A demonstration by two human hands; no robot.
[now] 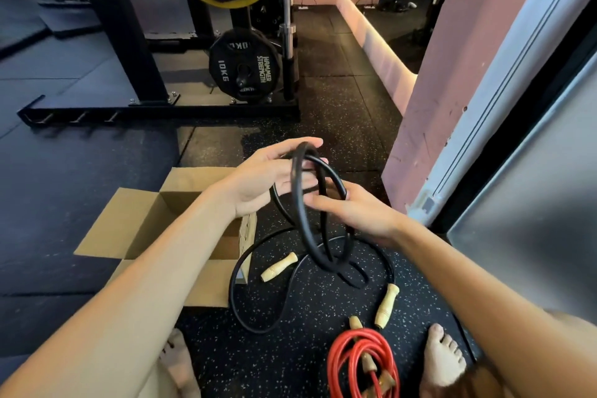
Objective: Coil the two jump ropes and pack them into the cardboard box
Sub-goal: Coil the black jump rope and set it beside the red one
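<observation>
Nearest to us, between our bare feet, the red jump rope point(361, 362) lies on the speckled rubber floor point(307, 317) already wound into a tight coil with its wooden handles tucked in, so we judge that half of the coiling is done and it waits there only to be boxed. Just beyond it the loose tail of the black jump rope point(303, 203) sprawls across the floor in wide curves, its two wooden handles point(279, 266) resting apart from each other, because we have not gathered that length yet. Above the tail we hold the formed loops up in the air: our left hand point(268, 179) has its fingers through the top of the loops and curled loosely around them as the anchor, while our right hand point(358, 210) pinches the strands lower on the side, seemingly to feed the next turn onto the bundle. Holding the coil off the ground lets the hanging loops fall to an even size. To the left, the cardboard box point(135, 229) sits with its flaps folded open and nothing visible inside, close enough to drop a coil in. Farther off stands a weight rack point(135, 52) with plates.
</observation>
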